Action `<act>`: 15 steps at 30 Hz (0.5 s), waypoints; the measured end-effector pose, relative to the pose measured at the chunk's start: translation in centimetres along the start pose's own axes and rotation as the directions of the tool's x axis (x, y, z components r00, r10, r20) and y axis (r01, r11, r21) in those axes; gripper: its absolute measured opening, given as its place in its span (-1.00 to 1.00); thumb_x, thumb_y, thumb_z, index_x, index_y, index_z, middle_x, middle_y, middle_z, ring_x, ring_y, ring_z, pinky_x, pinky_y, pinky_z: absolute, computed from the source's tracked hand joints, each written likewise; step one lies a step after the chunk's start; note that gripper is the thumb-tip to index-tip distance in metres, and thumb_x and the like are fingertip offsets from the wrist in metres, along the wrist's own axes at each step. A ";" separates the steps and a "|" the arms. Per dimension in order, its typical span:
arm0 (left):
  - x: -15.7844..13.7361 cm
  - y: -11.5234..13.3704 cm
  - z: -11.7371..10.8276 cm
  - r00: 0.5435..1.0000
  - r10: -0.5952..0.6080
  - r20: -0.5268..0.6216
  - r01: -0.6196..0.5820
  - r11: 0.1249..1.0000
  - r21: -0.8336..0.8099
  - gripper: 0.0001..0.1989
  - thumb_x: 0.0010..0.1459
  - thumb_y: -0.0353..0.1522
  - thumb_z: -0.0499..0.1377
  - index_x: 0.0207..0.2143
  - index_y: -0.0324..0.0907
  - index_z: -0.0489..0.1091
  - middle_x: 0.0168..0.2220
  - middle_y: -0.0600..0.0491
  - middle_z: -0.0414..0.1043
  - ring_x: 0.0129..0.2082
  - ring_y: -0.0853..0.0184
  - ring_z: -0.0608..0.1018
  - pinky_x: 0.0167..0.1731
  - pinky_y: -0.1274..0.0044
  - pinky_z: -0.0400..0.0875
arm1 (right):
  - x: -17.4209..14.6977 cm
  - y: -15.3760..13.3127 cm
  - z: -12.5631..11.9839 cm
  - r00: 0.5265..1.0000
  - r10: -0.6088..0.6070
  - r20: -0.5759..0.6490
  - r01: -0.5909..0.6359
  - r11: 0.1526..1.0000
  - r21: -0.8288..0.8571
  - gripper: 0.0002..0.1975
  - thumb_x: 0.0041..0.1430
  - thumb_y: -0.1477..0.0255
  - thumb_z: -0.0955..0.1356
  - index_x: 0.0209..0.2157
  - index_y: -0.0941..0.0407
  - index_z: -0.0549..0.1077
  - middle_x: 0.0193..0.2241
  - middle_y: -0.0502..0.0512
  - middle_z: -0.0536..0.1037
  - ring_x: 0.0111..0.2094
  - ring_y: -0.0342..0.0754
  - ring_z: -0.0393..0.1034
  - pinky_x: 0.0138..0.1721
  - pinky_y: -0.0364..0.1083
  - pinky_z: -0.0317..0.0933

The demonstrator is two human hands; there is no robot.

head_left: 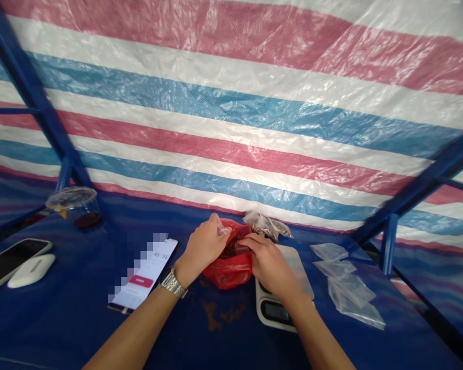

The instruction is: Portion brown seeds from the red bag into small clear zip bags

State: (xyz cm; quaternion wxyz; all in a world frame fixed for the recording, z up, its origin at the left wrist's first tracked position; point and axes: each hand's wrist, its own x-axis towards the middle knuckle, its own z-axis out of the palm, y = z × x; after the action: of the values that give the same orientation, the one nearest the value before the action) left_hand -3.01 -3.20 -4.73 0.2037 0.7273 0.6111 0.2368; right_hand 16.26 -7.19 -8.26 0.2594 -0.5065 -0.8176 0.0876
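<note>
A red plastic bag (228,273) sits with its mouth spread, and dark brown dried bits (228,251) show inside. At its left rim my left hand (205,240) is closed on the bag, with a bit of shiny clear plastic by the fingertips. My right hand (265,259) bends its fingers into the mouth from the right. Something clear shows near those fingertips, but what they grip is mostly hidden. Beneath my right wrist lies a white kitchen scale (263,307), partly covered by the hand and forearm.
Small filled clear bags (268,226) lie behind the scale. Several flat zip bags (347,282) overlap at the right. To the left are a lit phone (148,272), a white case (31,271), a dark phone (13,259) and a clear tub (72,203). Brown crumbs (216,314) dot the blue table.
</note>
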 end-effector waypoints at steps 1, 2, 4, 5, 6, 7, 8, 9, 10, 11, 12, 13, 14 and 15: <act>-0.1 0.0 -0.3 0.999 -0.019 -0.040 0.020 1.000 0.006 -0.82 0.32 -0.20 0.11 -0.19 -0.12 0.29 -0.23 -0.09 0.57 -0.19 0.08 0.64 -0.32 0.45 0.31 | 0.1 0.0 0.0 1.000 0.006 -0.008 -0.006 1.000 -0.013 -0.48 0.16 0.78 0.23 0.01 0.10 0.58 -0.01 0.18 0.59 0.05 0.05 0.47 0.15 0.03 0.30; -0.1 0.1 -0.6 0.996 -0.040 -0.084 0.042 0.999 0.026 -0.79 0.34 -0.18 0.08 -0.17 -0.13 0.29 -0.20 -0.11 0.56 -0.18 0.06 0.64 -0.32 0.44 0.32 | 0.2 0.1 0.1 1.000 0.009 -0.022 -0.009 1.000 -0.020 -0.47 0.14 0.79 0.23 0.02 0.11 0.57 0.01 0.18 0.57 0.07 0.04 0.46 0.16 0.03 0.29; -0.2 0.1 -1.1 0.985 -0.084 -0.149 0.100 0.990 0.104 -0.72 0.36 -0.14 0.04 -0.11 -0.16 0.28 -0.11 -0.17 0.52 -0.17 0.03 0.64 -0.32 0.42 0.33 | 0.4 0.3 0.3 0.998 0.014 -0.055 -0.015 0.999 -0.030 -0.44 0.13 0.80 0.22 0.05 0.11 0.55 0.06 0.19 0.55 0.10 0.04 0.44 0.20 0.02 0.27; -0.3 0.0 -1.2 0.983 -0.101 -0.156 0.125 0.981 0.149 -0.69 0.36 -0.12 0.03 -0.08 -0.18 0.28 -0.06 -0.21 0.49 -0.17 0.02 0.65 -0.31 0.41 0.35 | 0.6 0.4 0.4 0.998 0.019 -0.068 -0.022 0.999 -0.037 -0.44 0.13 0.80 0.22 0.06 0.12 0.54 0.08 0.20 0.54 0.12 0.04 0.43 0.22 0.02 0.25; -0.3 -0.1 -1.1 0.983 -0.115 -0.142 0.140 0.974 0.180 -0.67 0.36 -0.12 0.03 -0.07 -0.19 0.28 -0.02 -0.24 0.47 -0.18 0.01 0.65 -0.31 0.41 0.36 | 0.7 0.6 0.5 0.997 0.028 -0.074 -0.032 0.998 -0.047 -0.45 0.14 0.79 0.21 0.06 0.12 0.54 0.09 0.21 0.54 0.13 0.04 0.42 0.23 0.03 0.24; -0.2 -0.3 -0.8 0.987 -0.118 -0.108 0.137 0.972 0.190 -0.67 0.35 -0.12 0.04 -0.07 -0.20 0.29 -0.01 -0.26 0.46 -0.17 0.01 0.65 -0.29 0.40 0.37 | 0.9 0.7 0.5 0.996 0.042 -0.077 -0.046 0.997 -0.058 -0.46 0.15 0.79 0.21 0.06 0.13 0.54 0.10 0.22 0.53 0.14 0.05 0.41 0.24 0.04 0.22; -0.1 -0.5 -0.5 0.993 -0.102 -0.062 0.111 0.978 0.175 -0.69 0.35 -0.13 0.05 -0.10 -0.20 0.29 -0.02 -0.26 0.47 -0.15 0.02 0.64 -0.27 0.40 0.38 | 1.1 0.9 0.5 0.996 0.057 -0.074 -0.061 0.996 -0.064 -0.47 0.17 0.78 0.21 0.06 0.14 0.53 0.10 0.24 0.54 0.14 0.05 0.41 0.24 0.05 0.22; 0.1 -0.7 0.0 0.997 -0.071 -0.014 0.072 0.987 0.140 -0.73 0.34 -0.15 0.08 -0.14 -0.19 0.30 -0.05 -0.25 0.49 -0.13 0.03 0.63 -0.26 0.41 0.38 | 1.3 1.0 0.5 0.996 0.067 -0.064 -0.071 0.996 -0.058 -0.48 0.18 0.78 0.21 0.05 0.14 0.54 0.08 0.25 0.55 0.13 0.05 0.43 0.22 0.04 0.23; 0.3 -1.0 0.5 0.999 -0.028 0.026 0.025 0.995 0.091 -0.78 0.33 -0.19 0.10 -0.18 -0.17 0.30 -0.10 -0.22 0.52 -0.12 0.05 0.62 -0.24 0.42 0.38 | 1.6 1.2 0.5 0.996 0.071 -0.051 -0.073 0.997 -0.036 -0.50 0.20 0.77 0.21 0.03 0.14 0.55 0.05 0.24 0.57 0.10 0.05 0.45 0.19 0.03 0.25; 0.5 -1.3 1.0 0.999 0.018 0.045 -0.020 0.999 0.048 -0.82 0.31 -0.22 0.12 -0.23 -0.15 0.29 -0.15 -0.18 0.54 -0.12 0.06 0.62 -0.23 0.43 0.37 | 1.9 1.2 0.4 0.997 0.067 -0.035 -0.067 0.998 -0.003 -0.52 0.21 0.76 0.21 0.01 0.13 0.56 0.00 0.22 0.59 0.06 0.04 0.47 0.16 0.02 0.26; 0.8 -1.6 1.5 0.998 0.049 0.041 -0.050 0.999 0.015 -0.85 0.29 -0.26 0.13 -0.27 -0.13 0.27 -0.20 -0.15 0.55 -0.14 0.07 0.61 -0.23 0.43 0.36 | 2.2 1.3 0.4 0.998 0.056 -0.019 -0.055 0.998 0.037 -0.54 0.21 0.76 0.22 -0.02 0.12 0.57 -0.04 0.20 0.60 0.02 0.03 0.49 0.12 -0.01 0.28; 1.0 -1.9 2.0 0.997 0.074 0.025 -0.074 0.997 -0.018 -0.88 0.27 -0.30 0.14 -0.30 -0.12 0.25 -0.25 -0.11 0.55 -0.17 0.09 0.61 -0.24 0.43 0.35 | 2.5 1.3 0.4 0.999 0.041 -0.002 -0.041 0.996 0.074 -0.56 0.21 0.75 0.23 -0.05 0.11 0.58 -0.08 0.18 0.62 -0.02 0.02 0.50 0.09 -0.03 0.29; 1.3 -2.1 2.3 0.996 0.083 0.012 -0.082 0.994 -0.067 -0.88 0.26 -0.33 0.15 -0.32 -0.10 0.24 -0.29 -0.07 0.55 -0.22 0.11 0.61 -0.26 0.44 0.34 | 2.7 1.1 0.4 1.000 0.026 0.014 -0.027 0.994 0.102 -0.57 0.20 0.75 0.24 -0.08 0.10 0.59 -0.11 0.17 0.62 -0.05 0.01 0.51 0.05 -0.04 0.30; 1.5 -2.3 2.5 0.997 0.080 -0.001 -0.079 0.990 -0.118 -0.88 0.25 -0.35 0.15 -0.33 -0.09 0.22 -0.32 -0.03 0.54 -0.26 0.14 0.60 -0.28 0.45 0.32 | 3.0 0.9 0.5 1.000 0.014 0.023 -0.016 0.993 0.116 -0.58 0.19 0.75 0.24 -0.10 0.10 0.59 -0.13 0.16 0.63 -0.08 0.02 0.52 0.02 -0.06 0.30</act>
State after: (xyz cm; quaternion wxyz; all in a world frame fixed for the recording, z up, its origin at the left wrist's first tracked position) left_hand -3.11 -1.34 -7.98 0.2377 0.7381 0.5663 0.2792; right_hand 15.69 -4.10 -8.07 0.2788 -0.4957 -0.8101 0.1425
